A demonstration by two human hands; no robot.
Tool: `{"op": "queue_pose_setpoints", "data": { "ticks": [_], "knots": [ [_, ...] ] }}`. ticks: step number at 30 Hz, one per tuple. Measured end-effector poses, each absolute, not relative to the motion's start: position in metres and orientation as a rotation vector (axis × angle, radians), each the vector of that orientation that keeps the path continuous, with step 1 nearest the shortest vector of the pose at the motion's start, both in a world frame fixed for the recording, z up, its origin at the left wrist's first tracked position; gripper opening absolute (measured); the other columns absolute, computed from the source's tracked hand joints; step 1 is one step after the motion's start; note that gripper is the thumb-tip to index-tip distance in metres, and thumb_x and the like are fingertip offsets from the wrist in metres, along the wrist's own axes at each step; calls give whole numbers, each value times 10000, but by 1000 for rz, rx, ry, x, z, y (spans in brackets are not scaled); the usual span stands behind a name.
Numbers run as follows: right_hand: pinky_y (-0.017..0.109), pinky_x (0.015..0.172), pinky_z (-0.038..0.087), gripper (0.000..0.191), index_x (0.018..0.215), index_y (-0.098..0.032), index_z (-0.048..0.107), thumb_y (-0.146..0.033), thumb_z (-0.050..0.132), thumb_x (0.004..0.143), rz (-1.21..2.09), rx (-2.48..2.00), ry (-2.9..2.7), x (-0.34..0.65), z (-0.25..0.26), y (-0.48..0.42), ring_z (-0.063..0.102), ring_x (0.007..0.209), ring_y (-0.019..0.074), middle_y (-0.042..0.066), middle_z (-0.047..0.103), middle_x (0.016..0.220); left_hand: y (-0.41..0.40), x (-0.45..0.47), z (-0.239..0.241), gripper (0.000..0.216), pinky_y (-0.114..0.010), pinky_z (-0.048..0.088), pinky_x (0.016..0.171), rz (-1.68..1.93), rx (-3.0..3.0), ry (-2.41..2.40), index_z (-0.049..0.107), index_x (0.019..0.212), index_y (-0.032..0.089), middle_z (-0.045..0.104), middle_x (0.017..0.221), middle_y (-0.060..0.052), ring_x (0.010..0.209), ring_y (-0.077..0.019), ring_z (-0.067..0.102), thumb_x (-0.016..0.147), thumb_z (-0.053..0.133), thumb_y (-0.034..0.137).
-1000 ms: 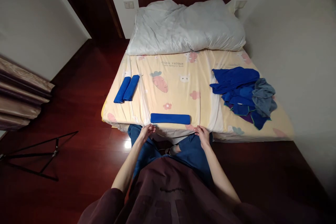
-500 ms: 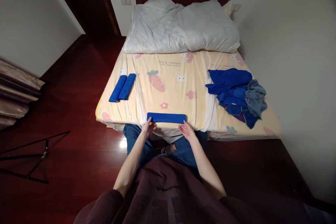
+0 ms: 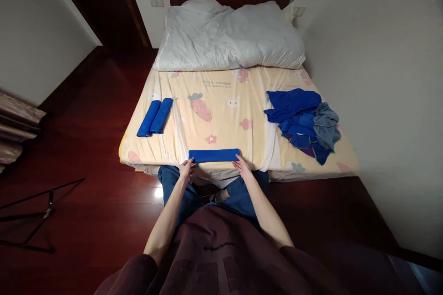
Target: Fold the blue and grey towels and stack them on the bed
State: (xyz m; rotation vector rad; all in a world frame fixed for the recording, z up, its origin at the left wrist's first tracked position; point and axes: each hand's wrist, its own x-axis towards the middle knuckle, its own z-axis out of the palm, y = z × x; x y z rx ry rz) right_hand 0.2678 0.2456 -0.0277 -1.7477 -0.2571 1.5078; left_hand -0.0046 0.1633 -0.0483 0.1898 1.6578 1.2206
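Note:
A blue towel (image 3: 214, 155), folded into a long flat strip, lies crosswise at the bed's near edge in front of me. My left hand (image 3: 187, 169) grips its near left corner with thumb and fingers. At the near right corner, my right hand (image 3: 242, 166) has its thumb over the cloth, with the fingers partly under the edge. Two more folded blue towels (image 3: 148, 119) (image 3: 161, 116) lie side by side on the left of the bed. On the right is a crumpled pile of blue cloths (image 3: 294, 101), with a grey-blue cloth (image 3: 326, 125) on its side.
The bed has a yellow patterned sheet (image 3: 221, 124). A bunched white quilt (image 3: 228, 39) lies across its head end. A black tripod's legs (image 3: 48, 207) stand on the dark red floor at left, below a curtain (image 3: 17, 124). A wall (image 3: 380, 78) runs along the right.
The view has shifted slightly, so most things sit further left in it. My hands stay at the folded towel's two ends, the left fingers now closer together at its corner.

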Motion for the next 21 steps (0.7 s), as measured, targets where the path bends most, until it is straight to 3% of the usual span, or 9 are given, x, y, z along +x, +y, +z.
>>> {"op": "queue_pose_setpoints", "data": {
  "ticks": [8,16,21],
  "knots": [
    [152,336,374,352,695,-193,556,-322,883,702,1530,-1656,-346,258,-10,256,498,388,70,-57,532,478,158,-26,-47,359,-217,408,553,1181,402,1684,673,839,168,676,779,-45,705,-164,629,584,764,404],
    [179,477,379,293,763,-174,675,-366,855,634,1541,-1169,-911,202,74,302,495,545,62,-52,577,632,160,-70,-35,360,-262,504,691,1243,638,1595,678,864,178,671,772,-9,738,-169,631,527,791,234],
    [200,601,427,371,898,-174,754,-437,845,654,1412,-1024,-1335,139,133,326,570,691,101,-18,688,775,181,-114,-23,348,-355,540,772,1056,1096,1798,710,858,203,692,832,-43,778,-234,653,568,846,341]
  ]
}}
